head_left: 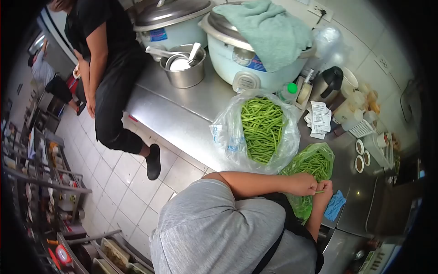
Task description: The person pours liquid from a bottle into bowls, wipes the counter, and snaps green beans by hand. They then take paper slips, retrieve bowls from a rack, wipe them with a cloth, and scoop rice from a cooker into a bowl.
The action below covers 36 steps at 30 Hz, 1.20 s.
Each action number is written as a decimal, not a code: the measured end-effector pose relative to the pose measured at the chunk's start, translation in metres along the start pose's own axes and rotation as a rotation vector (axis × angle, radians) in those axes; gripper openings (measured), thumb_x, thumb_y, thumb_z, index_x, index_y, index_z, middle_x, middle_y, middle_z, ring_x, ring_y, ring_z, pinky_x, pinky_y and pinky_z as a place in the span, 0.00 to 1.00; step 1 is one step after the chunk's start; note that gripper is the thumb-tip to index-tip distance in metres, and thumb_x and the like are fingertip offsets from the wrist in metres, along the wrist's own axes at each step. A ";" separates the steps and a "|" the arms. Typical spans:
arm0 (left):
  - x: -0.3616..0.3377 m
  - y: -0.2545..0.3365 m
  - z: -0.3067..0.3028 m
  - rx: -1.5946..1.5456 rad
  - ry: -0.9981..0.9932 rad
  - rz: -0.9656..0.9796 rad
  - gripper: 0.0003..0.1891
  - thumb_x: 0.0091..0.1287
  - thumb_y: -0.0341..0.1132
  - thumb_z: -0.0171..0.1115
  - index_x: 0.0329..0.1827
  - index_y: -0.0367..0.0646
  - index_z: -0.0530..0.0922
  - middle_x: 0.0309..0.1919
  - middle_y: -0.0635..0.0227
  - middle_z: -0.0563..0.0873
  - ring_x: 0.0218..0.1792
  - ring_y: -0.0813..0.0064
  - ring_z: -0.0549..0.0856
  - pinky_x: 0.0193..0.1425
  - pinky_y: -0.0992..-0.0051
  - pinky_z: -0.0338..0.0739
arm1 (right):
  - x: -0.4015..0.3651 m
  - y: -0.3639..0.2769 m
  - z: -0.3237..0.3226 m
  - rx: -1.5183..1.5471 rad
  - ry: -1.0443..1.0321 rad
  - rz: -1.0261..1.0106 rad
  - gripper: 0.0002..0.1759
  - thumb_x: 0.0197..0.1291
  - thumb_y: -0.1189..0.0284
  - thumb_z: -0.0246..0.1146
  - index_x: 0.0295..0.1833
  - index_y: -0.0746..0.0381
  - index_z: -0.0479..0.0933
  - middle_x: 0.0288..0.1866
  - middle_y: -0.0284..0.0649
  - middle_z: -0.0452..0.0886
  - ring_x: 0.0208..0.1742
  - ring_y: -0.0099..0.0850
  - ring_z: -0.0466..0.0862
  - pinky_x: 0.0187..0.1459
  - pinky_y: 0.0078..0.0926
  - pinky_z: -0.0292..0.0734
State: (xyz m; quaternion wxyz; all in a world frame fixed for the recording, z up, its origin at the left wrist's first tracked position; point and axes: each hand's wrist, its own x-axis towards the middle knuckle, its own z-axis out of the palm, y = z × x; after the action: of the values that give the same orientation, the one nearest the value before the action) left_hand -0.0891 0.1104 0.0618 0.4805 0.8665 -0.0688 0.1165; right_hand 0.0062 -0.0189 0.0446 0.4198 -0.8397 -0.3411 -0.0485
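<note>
A green bean [319, 192] is pinched between my two hands. My left hand [302, 184] comes in from the left with its fingers closed on the bean. Close against it, my right hand [323, 191] is also closed on the bean. Both hands are over the near part of an open green plastic bag [327, 155] that holds green beans [315, 165]. Beyond it, a larger clear plastic bag [227, 137] lies open, full of green beans [261, 130].
Steel counter [182, 121] bears two large cookers [219, 50] [171, 34], a steel pot [186, 77], a green-capped bottle [288, 92], receipts [319, 118], small cups [359, 163] and a blue cloth [335, 205]. A person in black [112, 91] sits at the counter's left; another person [45, 73] is farther back.
</note>
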 end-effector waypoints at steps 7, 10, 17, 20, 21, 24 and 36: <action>0.006 -0.010 -0.015 -0.194 0.339 -0.038 0.06 0.56 0.31 0.54 0.33 0.40 0.75 0.28 0.60 0.79 0.29 0.67 0.79 0.32 0.71 0.72 | 0.004 -0.020 -0.003 0.472 -0.417 0.309 0.14 0.61 0.67 0.46 0.41 0.65 0.71 0.33 0.38 0.75 0.31 0.27 0.75 0.34 0.23 0.71; 0.002 0.004 -0.033 -0.251 0.385 -0.137 0.06 0.58 0.31 0.54 0.35 0.40 0.76 0.27 0.65 0.78 0.26 0.77 0.76 0.31 0.78 0.71 | 0.001 -0.047 -0.001 0.807 -0.584 0.418 0.14 0.61 0.65 0.48 0.41 0.66 0.68 0.34 0.39 0.74 0.36 0.25 0.77 0.40 0.23 0.75; 0.000 -0.012 -0.030 -0.432 0.424 -0.115 0.04 0.60 0.30 0.52 0.31 0.39 0.71 0.20 0.74 0.71 0.20 0.86 0.67 0.23 0.85 0.62 | -0.014 -0.037 -0.002 0.386 -0.404 0.160 0.14 0.55 0.63 0.53 0.30 0.64 0.73 0.21 0.37 0.76 0.23 0.26 0.77 0.27 0.25 0.71; 0.002 -0.007 -0.026 -0.482 0.391 -0.160 0.04 0.61 0.31 0.51 0.32 0.40 0.70 0.18 0.74 0.71 0.18 0.86 0.67 0.21 0.85 0.61 | -0.020 -0.032 -0.009 0.151 -0.382 0.049 0.13 0.54 0.64 0.52 0.30 0.63 0.73 0.21 0.40 0.76 0.23 0.32 0.77 0.27 0.29 0.70; 0.003 -0.005 -0.026 -0.486 0.387 -0.171 0.04 0.61 0.32 0.51 0.32 0.41 0.70 0.18 0.74 0.71 0.18 0.85 0.67 0.21 0.85 0.61 | -0.022 -0.032 -0.011 0.176 -0.367 0.031 0.12 0.53 0.65 0.51 0.29 0.63 0.73 0.21 0.41 0.76 0.23 0.33 0.76 0.27 0.30 0.69; 0.002 -0.008 -0.030 -0.507 0.385 -0.212 0.05 0.61 0.33 0.51 0.32 0.41 0.70 0.17 0.73 0.71 0.17 0.85 0.67 0.20 0.85 0.60 | -0.026 -0.033 -0.015 0.370 -0.378 -0.017 0.11 0.52 0.67 0.51 0.30 0.63 0.73 0.22 0.42 0.76 0.25 0.34 0.76 0.27 0.30 0.68; -0.015 0.003 -0.039 -1.005 0.295 -0.367 0.06 0.60 0.35 0.54 0.36 0.45 0.68 0.20 0.71 0.73 0.20 0.79 0.71 0.24 0.81 0.65 | -0.003 -0.064 -0.022 0.695 -0.083 -0.248 0.09 0.54 0.71 0.50 0.28 0.65 0.69 0.22 0.41 0.72 0.25 0.33 0.74 0.28 0.28 0.67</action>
State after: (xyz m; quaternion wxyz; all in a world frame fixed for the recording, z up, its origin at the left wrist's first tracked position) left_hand -0.1098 0.1415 0.0801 0.8518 0.5028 0.1041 0.1038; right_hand -0.0314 -0.0102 0.1008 0.6566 -0.6006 -0.4531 0.0538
